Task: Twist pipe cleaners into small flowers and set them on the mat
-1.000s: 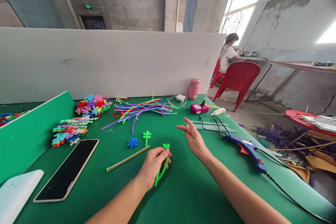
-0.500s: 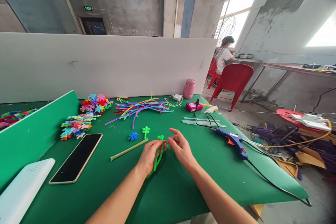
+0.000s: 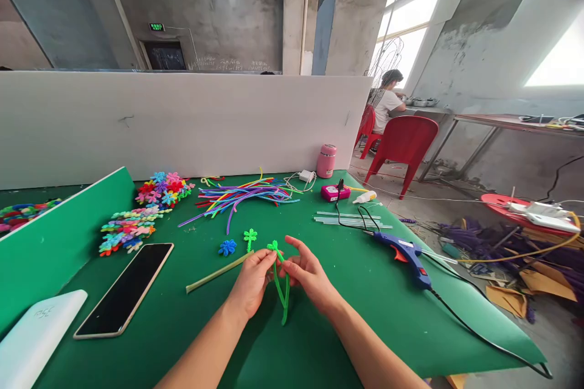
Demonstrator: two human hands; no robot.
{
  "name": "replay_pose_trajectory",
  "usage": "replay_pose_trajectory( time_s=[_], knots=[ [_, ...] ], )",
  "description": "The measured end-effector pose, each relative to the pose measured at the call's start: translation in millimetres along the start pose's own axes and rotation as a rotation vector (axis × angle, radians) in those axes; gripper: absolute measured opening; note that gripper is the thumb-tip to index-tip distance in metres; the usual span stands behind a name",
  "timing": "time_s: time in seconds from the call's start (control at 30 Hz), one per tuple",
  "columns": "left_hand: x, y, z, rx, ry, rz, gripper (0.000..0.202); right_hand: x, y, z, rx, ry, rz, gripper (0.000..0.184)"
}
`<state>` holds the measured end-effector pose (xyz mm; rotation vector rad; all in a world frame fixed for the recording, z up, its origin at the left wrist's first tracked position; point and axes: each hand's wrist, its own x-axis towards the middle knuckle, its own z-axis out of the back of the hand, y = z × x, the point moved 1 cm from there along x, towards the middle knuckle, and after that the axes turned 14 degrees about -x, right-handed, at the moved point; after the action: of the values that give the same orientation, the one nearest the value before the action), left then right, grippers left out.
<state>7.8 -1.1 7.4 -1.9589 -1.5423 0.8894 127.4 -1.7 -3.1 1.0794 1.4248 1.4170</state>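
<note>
Between my hands is a bright green pipe cleaner [image 3: 281, 295], bent into small loops at its top, with two long ends hanging down. My left hand [image 3: 250, 276] pinches it just under the loops. From the other side, the thumb and fingers of my right hand [image 3: 308, 271] close on it too, with the index finger raised. Just beyond my left hand lie a finished-looking green pipe-cleaner piece with leaf-like loops [image 3: 250, 237] and a blue pipe-cleaner flower [image 3: 227, 247]. A pale yellow-green stick [image 3: 214, 275] lies left of my left hand.
Loose coloured pipe cleaners [image 3: 246, 197] lie at the back, with bunched flowers [image 3: 164, 188] to their left. A phone [image 3: 125, 289] and a white power bank [image 3: 43, 328] lie left. On the right are a blue glue gun [image 3: 406, 252], clear glue sticks [image 3: 349, 219] and a pink bottle [image 3: 326, 161].
My right hand has come in to grip the green pipe cleaner. Its hanging ends have swung to the right and now spread between my hands. The view has tilted up slightly.
</note>
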Motion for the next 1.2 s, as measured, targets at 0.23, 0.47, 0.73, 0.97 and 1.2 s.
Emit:
replay_pose_trajectory(
  time_s=[0.23,0.47,0.73,0.97,1.2],
  knots=[
    [2.1,-4.3,-1.1,-0.006,0.04,0.071,0.017,-3.1,6.5,-2.4,0.068,0.025,-0.06,0.066],
    [10.6,-2.0,2.7,0.008,0.037,0.083,0.018,-1.8,4.8,-3.2,0.071,0.037,-0.083,0.062],
    [20.3,1.0,4.5,0.017,0.083,0.184,0.018,5.4,-3.5,-1.1,0.177,-0.021,-0.247,0.049],
    [22.5,-2.4,12.5,0.016,0.053,0.111,0.015,22.0,11.6,4.8,0.092,0.072,-0.335,0.046],
    [22.1,-3.6,18.6,0.016,0.068,0.11,0.01,28.5,7.3,1.9,0.056,0.121,-0.246,0.047]
  ],
)
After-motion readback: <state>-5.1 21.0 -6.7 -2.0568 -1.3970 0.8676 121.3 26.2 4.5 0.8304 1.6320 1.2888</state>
